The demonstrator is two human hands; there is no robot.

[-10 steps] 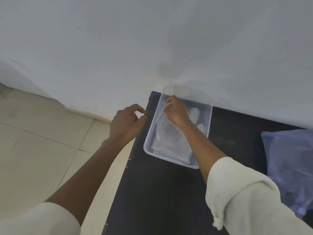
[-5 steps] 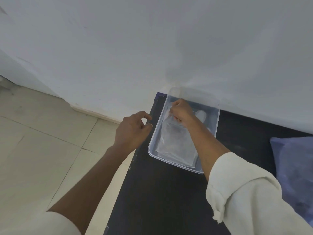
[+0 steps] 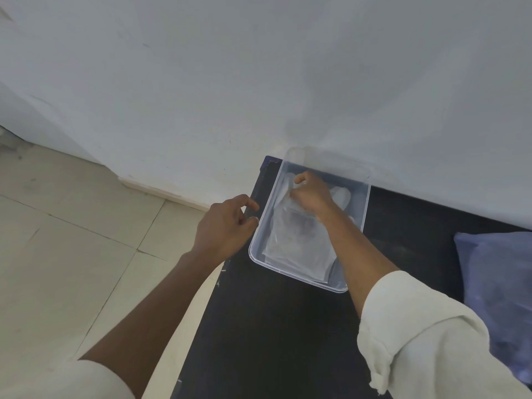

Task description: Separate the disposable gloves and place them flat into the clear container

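Observation:
A clear plastic container (image 3: 259,256) rests at the far left corner of a black table (image 3: 273,326). Thin see-through disposable gloves (image 3: 299,243) lie flat inside it, stacked. My right hand (image 3: 312,194) reaches into the container's far end, its fingers pinched on the finger end of the top glove. My left hand (image 3: 227,226) hovers just outside the container's left wall, fingers curled loosely with thumb and forefinger apart, holding nothing.
A bluish plastic bag (image 3: 498,298) lies on the table at the right edge. A white wall (image 3: 259,82) stands right behind the container. Beige floor tiles (image 3: 72,254) lie left of the table's edge.
The view has shifted a little, so the container sits further right and lower. My right hand stays pinched on the top glove at the container's far end. My left hand holds its place beside the wall.

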